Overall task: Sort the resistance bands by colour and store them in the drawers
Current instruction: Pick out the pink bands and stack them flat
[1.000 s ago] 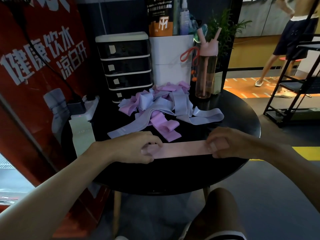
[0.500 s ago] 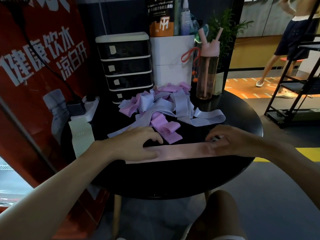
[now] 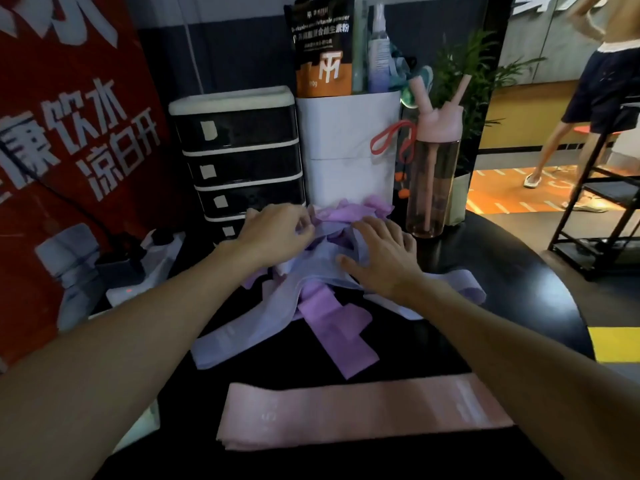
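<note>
A heap of purple and pale blue resistance bands (image 3: 311, 306) lies in the middle of the round black table (image 3: 502, 306). A flat pink band (image 3: 363, 415) lies alone near the table's front edge, with no hand on it. My left hand (image 3: 277, 233) is at the back left of the heap, fingers curled into the bands there. My right hand (image 3: 381, 258) rests on a pale blue band with fingers spread. The black drawer unit (image 3: 239, 161) with white labels stands behind the heap at the back left, its drawers closed.
A white container (image 3: 346, 140) with a pouch and bottles stands behind the heap. A pink water bottle (image 3: 433, 174) stands to its right. A power strip (image 3: 138, 271) lies at the table's left. A person walks in the far right background.
Both hands have left the pink band, which now lies flat at the front edge, and reached forward onto the heap. The camera has moved closer to the table.
</note>
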{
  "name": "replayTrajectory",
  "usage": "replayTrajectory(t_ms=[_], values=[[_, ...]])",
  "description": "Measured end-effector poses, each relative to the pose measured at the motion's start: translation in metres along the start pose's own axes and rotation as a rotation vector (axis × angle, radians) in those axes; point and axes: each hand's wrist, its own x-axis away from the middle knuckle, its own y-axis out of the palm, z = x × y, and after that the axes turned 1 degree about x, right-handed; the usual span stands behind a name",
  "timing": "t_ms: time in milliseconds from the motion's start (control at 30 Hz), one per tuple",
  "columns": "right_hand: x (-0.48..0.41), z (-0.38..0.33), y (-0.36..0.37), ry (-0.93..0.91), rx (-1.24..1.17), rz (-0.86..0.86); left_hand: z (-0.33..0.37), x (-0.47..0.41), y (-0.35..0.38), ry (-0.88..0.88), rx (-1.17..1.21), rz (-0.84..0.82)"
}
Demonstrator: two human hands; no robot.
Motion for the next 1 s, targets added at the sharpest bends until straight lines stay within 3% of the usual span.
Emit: replayTrajectory(t_ms=[200, 400, 1000], values=[[-0.012, 0.021, 0.034, 0.129, -0.083, -0.079, -0.017, -0.063, 0.018, -0.035, 0.060, -0.033], [-0.014, 0.026, 0.038, 0.166, -0.152, -0.049, -0.018, -0.104, 0.040, -0.010, 0.104, -0.055], [-0.012, 0.024, 0.035, 0.153, -0.193, -0.042, -0.005, -0.123, 0.084, -0.120, 0.131, -0.127]])
